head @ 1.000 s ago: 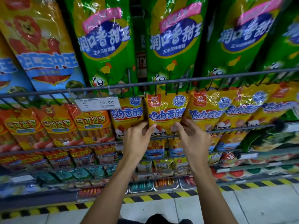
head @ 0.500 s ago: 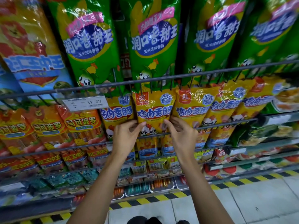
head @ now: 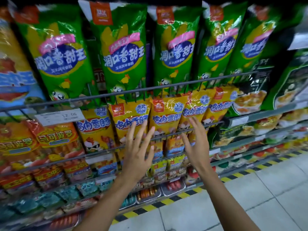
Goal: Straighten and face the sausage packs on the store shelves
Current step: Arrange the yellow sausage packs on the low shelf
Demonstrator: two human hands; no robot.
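Note:
A row of yellow chicken sausage packs (head: 166,114) stands behind a wire rail (head: 166,136) on the middle shelf. My left hand (head: 138,150) is spread in front of the rail, fingers straight, just off the pack second from the left (head: 130,117). To the right, my right hand (head: 196,142) has its fingers straight too, below another yellow pack (head: 195,110). Neither hand holds anything. Tall green sausage packs (head: 123,52) stand in a row on the shelf above.
Orange sausage packs (head: 55,142) fill the shelf to the left, under a white price tag (head: 60,116) reading 12.00. Dark green packs (head: 250,97) stand at the right. Lower shelves hold smaller packs and trays. A yellow-black striped line (head: 166,202) edges the tiled floor.
Both hands let go of the yellow pack they were pinching, opened, and drew back slightly from the shelf. The view tilted up and shifted right.

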